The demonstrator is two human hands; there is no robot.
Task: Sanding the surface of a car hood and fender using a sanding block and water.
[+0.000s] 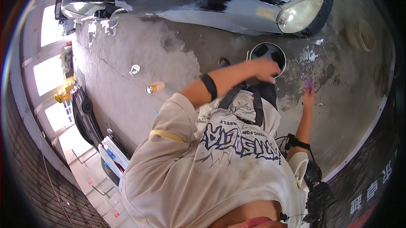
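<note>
My left hand (267, 70), blurred by motion, hangs over the near rim of a round bucket (267, 43). Its finger positions are smeared, and I see nothing certain in them. Inside the bucket lie two dark, flat pieces (277, 57). Off to the right, my right hand (309, 97) is closed round a small purple pad (309, 85), which sticks out past the fingers. Beyond the bucket stands a grey-blue car (237, 12) with a dark patch and a yellowish patch on its bumper, beside a clear headlight (299, 13).
A pale bucket (367, 36) stands at the far right on the wet, stained concrete floor (169, 50). On the left lie an orange-and-white box (155, 87) and crumpled paper (134, 69). A dark vehicle (86, 109) is farther left; a black banner (363, 181) borders the lower right.
</note>
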